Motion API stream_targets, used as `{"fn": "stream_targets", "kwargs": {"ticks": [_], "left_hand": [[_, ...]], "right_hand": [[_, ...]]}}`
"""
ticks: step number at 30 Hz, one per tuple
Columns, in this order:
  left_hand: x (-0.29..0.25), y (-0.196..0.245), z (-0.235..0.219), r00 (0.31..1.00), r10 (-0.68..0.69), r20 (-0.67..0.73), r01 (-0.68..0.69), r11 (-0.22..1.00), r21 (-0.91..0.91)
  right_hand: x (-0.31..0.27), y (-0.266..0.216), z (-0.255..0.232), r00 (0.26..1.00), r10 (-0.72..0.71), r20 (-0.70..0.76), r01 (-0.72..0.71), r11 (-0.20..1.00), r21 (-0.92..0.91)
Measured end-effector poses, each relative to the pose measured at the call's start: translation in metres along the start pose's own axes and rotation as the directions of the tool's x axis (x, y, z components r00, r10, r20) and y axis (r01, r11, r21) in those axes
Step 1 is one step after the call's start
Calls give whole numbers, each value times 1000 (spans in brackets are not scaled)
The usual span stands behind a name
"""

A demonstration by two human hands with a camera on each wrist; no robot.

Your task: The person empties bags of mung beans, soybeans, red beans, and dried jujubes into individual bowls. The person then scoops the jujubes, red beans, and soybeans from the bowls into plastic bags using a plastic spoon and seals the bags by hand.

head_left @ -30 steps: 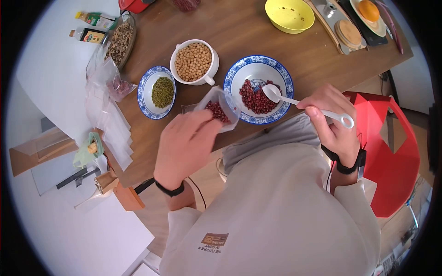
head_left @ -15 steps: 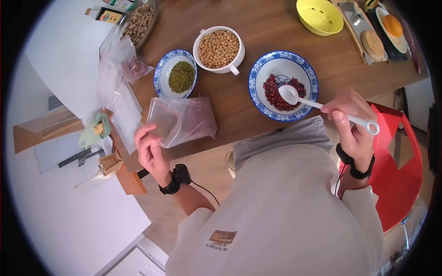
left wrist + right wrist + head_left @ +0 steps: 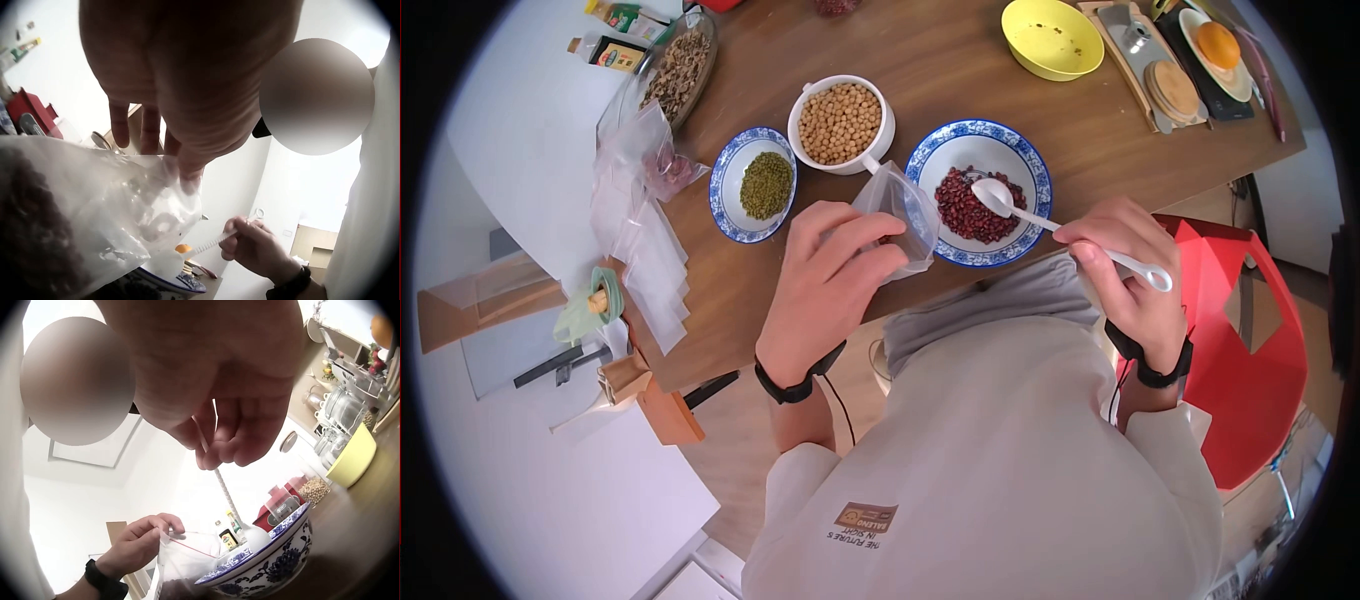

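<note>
My left hand (image 3: pixel 825 285) pinches the top edge of a clear zip bag (image 3: pixel 915 215) with dark red beans inside. The bag leans against the near side of a blue-and-white bowl (image 3: pixel 925 155), its mouth toward it. A red zip line shows on the bag in the right wrist view. My right hand (image 3: pixel 1135 285) grips a white spoon (image 3: pixel 1040 220) by its handle. The spoon's head rests over the red beans (image 3: pixel 975 220) in the bowl. The left wrist view shows a mass of beans (image 3: pixel 31 231) low in the bag.
Left of the bowl stand a two-handled white pot (image 3: pixel 883 135) of chickpeas and a smaller patterned bowl (image 3: pixel 720 200) of green beans. Plastic bags (image 3: pixel 640 240) lie at the left edge. A yellow bowl (image 3: pixel 1050 70) sits at the back, and a red chair (image 3: pixel 1250 400) at the right.
Half a second ago the bag lay farther left, below the green beans, with my left hand at its edge. Now hand and bag are over beside the bowl. The right hand keeps the spoon in the beans.
</note>
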State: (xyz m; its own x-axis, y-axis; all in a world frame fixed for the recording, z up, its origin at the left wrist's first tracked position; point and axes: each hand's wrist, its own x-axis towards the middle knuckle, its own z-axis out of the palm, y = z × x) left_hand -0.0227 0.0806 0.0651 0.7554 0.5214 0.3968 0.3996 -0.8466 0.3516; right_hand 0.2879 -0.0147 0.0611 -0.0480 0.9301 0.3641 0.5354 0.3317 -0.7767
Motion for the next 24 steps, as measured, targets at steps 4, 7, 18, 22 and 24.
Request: {"fn": "stream_targets", "kwargs": {"ticks": [4,7,18,22,24], "left_hand": [[6,3,8,999,21,45,-20,1000,-15],[6,4,11,996,19,83,-17,999,-31],[13,-3,14,972,-196,130,217,960,-179],[7,-20,22,969,-163,184,190,972,-139],[9,-22,17,973,-140,184,169,973,-155]], "right_hand": [[1,5,2,998,-25,-61,20,997,-79],[0,8,5,1000,-18,-20,17,999,-31],[0,10,7,999,-50,-10,49,997,-63],[0,8,6,999,-50,-2,50,997,-55],[1,7,4,995,-87,-44,80,986,-144]]}}
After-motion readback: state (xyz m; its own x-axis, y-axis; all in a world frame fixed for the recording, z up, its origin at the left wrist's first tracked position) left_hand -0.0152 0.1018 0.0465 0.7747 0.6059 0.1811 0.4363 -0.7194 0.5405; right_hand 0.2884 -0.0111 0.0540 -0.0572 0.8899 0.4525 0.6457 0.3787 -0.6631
